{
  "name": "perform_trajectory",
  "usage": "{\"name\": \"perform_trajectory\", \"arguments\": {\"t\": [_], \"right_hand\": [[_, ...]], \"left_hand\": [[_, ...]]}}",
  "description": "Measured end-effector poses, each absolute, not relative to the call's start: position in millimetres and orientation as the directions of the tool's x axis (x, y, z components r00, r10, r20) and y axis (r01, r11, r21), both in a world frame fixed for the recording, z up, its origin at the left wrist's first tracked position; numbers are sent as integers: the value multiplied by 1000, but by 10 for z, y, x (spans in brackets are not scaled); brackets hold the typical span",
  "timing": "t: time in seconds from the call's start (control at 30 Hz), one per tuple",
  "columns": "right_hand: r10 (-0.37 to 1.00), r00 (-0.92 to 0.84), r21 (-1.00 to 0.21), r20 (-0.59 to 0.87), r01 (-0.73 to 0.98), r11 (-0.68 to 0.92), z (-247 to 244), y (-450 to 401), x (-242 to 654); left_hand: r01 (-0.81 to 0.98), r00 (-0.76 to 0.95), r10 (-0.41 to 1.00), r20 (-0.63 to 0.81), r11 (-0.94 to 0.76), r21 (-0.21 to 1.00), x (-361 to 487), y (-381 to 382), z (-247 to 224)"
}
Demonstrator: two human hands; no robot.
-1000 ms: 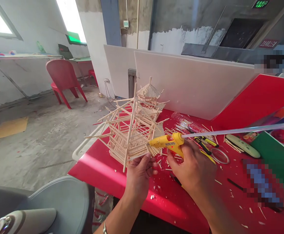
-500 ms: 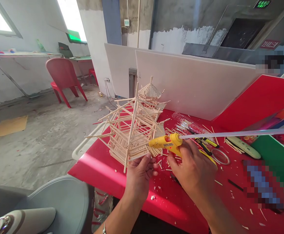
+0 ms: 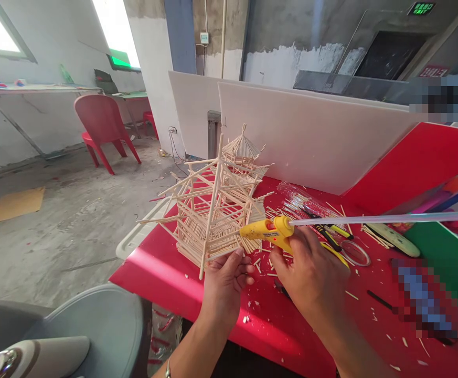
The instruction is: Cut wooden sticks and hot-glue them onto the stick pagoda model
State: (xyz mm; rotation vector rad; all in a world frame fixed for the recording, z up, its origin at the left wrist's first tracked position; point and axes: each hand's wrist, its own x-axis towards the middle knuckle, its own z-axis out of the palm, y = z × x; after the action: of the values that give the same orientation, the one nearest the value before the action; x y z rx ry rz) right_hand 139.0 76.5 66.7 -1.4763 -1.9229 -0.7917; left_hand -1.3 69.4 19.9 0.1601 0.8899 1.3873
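My right hand (image 3: 311,268) is wrapped round a yellow hot glue gun (image 3: 270,233), with a long clear glue stick (image 3: 370,218) running out of its back. The gun's nozzle points left and reaches the near right side of a model building (image 3: 213,210) made of thin wooden sticks. Below the nozzle, my left hand (image 3: 226,273) is closed, thumb against fingers, on a thin wooden stick (image 3: 221,255) at the model's near lower edge. Whether that stick is fixed to the model I cannot tell. Behind stands a roofed stick pavilion (image 3: 242,149).
On the red tabletop (image 3: 268,325) lie pliers (image 3: 329,236), a roll of clear tape (image 3: 355,253), a clear bag of sticks (image 3: 301,202) and scattered scraps. White boards (image 3: 311,131) rise behind. A grey stool (image 3: 98,325) with a white bottle (image 3: 51,352) stands at lower left.
The rear end of the glue stick has dropped slightly. Both hands, the glue gun and the model stay almost in place.
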Motion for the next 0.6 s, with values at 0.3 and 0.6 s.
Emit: {"name": "perform_trajectory", "arguments": {"t": [0.3,0.6], "right_hand": [[638,-212,101,741,973,206,625,757,1419],[638,-211,92,741,972,215,651,757,1405]], "left_hand": [[-779,-71,893,-445,229,583,-16,699,219],[-788,-52,901,-430,228,572,-15,708,193]]}}
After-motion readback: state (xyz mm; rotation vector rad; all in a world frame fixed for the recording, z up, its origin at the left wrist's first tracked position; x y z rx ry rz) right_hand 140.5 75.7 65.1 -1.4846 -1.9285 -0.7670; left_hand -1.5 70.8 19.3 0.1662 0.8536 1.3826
